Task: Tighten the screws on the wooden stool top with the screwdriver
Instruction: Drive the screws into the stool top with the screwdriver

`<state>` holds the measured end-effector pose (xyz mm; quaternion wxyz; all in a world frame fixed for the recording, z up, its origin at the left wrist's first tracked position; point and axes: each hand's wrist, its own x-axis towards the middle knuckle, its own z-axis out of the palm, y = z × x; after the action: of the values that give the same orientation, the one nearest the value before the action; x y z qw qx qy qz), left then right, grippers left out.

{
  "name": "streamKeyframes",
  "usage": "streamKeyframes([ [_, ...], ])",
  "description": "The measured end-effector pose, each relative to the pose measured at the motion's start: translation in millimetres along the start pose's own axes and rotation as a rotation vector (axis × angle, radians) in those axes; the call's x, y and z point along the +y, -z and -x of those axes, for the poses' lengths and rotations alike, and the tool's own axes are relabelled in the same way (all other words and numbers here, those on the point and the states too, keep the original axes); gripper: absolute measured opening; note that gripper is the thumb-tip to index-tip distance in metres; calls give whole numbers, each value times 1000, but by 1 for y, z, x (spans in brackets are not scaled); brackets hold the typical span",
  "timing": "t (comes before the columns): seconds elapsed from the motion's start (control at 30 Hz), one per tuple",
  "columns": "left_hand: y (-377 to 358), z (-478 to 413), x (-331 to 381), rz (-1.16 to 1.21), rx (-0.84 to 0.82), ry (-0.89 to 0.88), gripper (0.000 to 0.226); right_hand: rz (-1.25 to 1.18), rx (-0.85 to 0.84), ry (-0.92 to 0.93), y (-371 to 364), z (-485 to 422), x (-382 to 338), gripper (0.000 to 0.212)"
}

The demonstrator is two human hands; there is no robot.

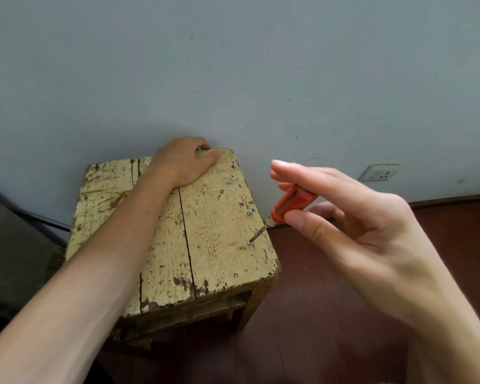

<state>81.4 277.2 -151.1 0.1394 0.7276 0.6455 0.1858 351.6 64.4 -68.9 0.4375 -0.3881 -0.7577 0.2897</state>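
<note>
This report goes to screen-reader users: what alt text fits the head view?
A right hand pinches an orange screwdriver, its tip on the nearest screw of three along the right edge of a worn wooden stool top. The left hand grips its far edge, by a grey wall.

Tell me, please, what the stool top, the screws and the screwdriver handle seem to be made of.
Stool top: wood under worn cream paint, with visible grain, cracks and chipped edges. Screws: probably steel, bright silvery glint. Screwdriver handle: likely plastic, smooth glossy orange.
</note>
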Motion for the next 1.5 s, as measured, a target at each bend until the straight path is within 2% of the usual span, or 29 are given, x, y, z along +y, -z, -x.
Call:
streamKeyframes([
  [0.17, 0, 1, 0, -2, -7, 7, 53, -62, 22, -31, 2, 1, 0, 54],
  [0.43, 1, 0, 2, -16, -9, 6, 53, -12, 153, -9, -9, -4, 2, 47],
  [0.63, 3, 2, 3, -11, -10, 9, 52, 59, 203, 22, -15, -7, 5, 34],
  [0.87, 2, 1, 3, -10, -12, 10, 53, -33, 33, -36, 5, 0, 2, 51],
  [1.3, 1, 1, 2, -15, -9, 4, 53, 15, 200, -36, -12, -5, 4, 34],
  [1.37, 1, 0, 2, -19, -10, 3, 53, 40, 177, -31, -7, -4, 2, 36],
  [1.5, 1, 0, 1, -14, -15, 6, 52, 15, -9, -81, 8, 2, -2, 53],
])
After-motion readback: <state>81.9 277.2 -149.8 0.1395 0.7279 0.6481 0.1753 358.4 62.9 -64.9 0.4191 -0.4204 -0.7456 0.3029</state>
